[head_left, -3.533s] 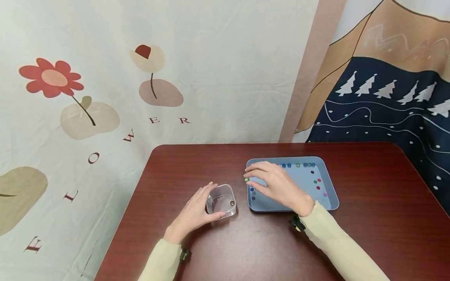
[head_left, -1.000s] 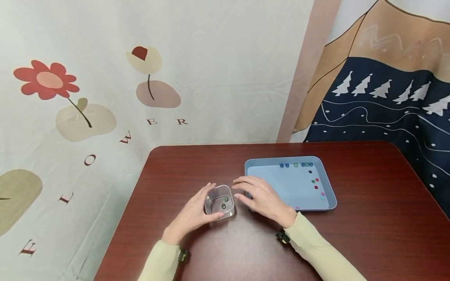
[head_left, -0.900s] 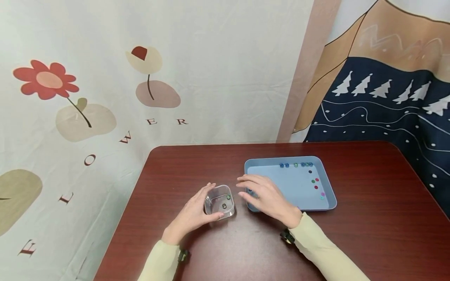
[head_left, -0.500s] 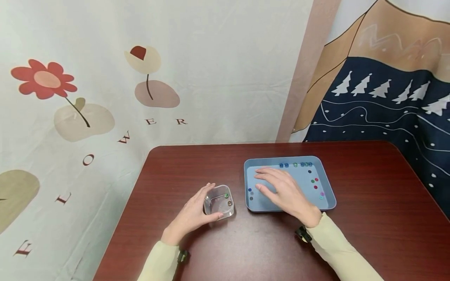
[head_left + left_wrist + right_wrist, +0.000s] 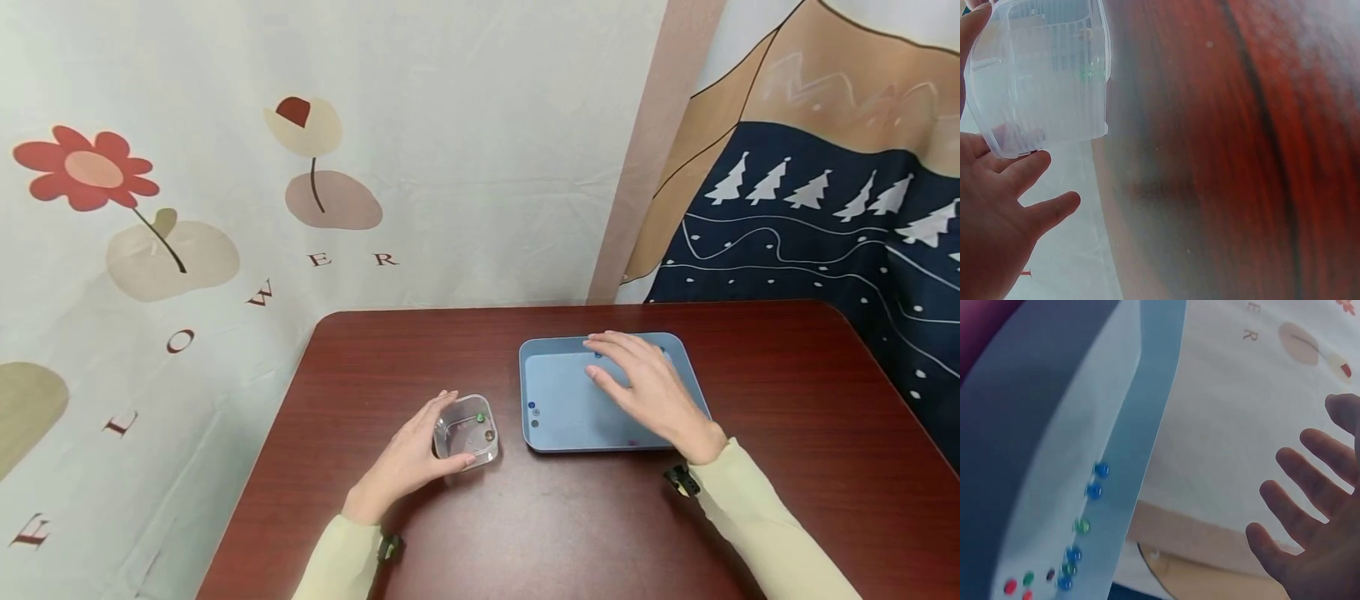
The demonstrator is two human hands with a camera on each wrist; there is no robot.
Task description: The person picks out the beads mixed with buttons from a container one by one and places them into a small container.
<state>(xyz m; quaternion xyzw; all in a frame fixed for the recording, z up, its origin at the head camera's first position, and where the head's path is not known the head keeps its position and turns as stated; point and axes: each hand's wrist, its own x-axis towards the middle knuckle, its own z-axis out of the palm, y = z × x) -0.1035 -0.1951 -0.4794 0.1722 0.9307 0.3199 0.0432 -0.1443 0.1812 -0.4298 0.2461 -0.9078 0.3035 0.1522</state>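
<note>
My left hand [image 5: 405, 458] holds a small clear plastic box [image 5: 461, 437] on the table, thumb at its near side and fingers at its far side. Inside lie a green bead [image 5: 481, 417] and a brownish one. Over the blue tray [image 5: 558, 387], my right hand [image 5: 652, 392] hovers with fingers spread; nothing shows in it. It hides most of the beads there from the head view. A blue bead [image 5: 532, 405] and two greyish ones sit by the tray's left wall. In the right wrist view, blue beads [image 5: 1094, 490], a green bead [image 5: 1082, 525] and red ones line the tray's edge.
Both containers stand on a dark red-brown wooden table [image 5: 570, 517], the tray to the right of the box. Behind the table hangs a printed cloth [image 5: 480, 167] with flowers, letters and, at the right, trees.
A second bead, green, has appeared in the clear box. My right hand went from the tray to beside the box, then back right and farther over the tray. The left hand stays on the box.
</note>
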